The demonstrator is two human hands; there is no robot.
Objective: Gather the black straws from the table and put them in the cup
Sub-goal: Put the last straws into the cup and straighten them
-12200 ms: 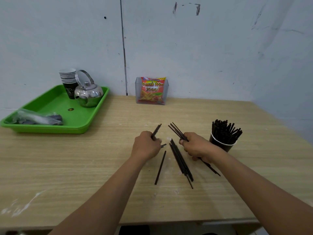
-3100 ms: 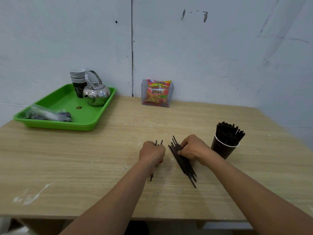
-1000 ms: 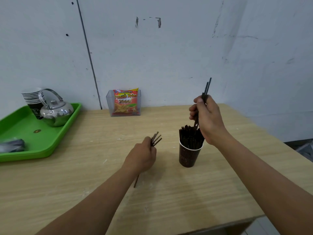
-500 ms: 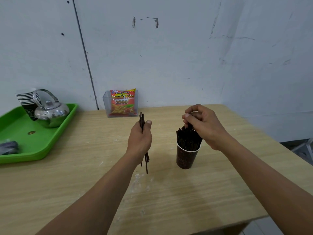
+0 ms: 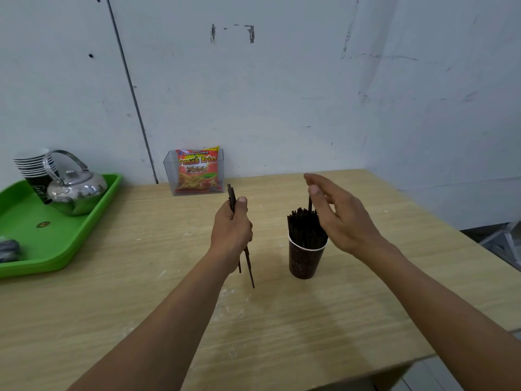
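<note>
A dark paper cup (image 5: 304, 261) stands upright on the wooden table (image 5: 282, 320), packed with black straws (image 5: 303, 228). One straw sticks up higher than the others beside my right thumb. My right hand (image 5: 337, 214) hovers over the cup's right side with straight, spread fingers and holds nothing. My left hand (image 5: 232, 232) grips a small bundle of black straws (image 5: 249, 266) held nearly upright, to the left of the cup; their ends show above and below the fist.
A green tray (image 5: 56, 249) at the left holds a metal kettle (image 5: 74, 190), a stack of paper cups (image 5: 35, 170) and a plastic bag. A clear holder with a snack packet (image 5: 197, 172) stands against the wall. The table's right edge is near the cup.
My right hand has let go of the straws in the cup and spread its fingers. My left hand still holds its bundle upright, roughly in the same place.
</note>
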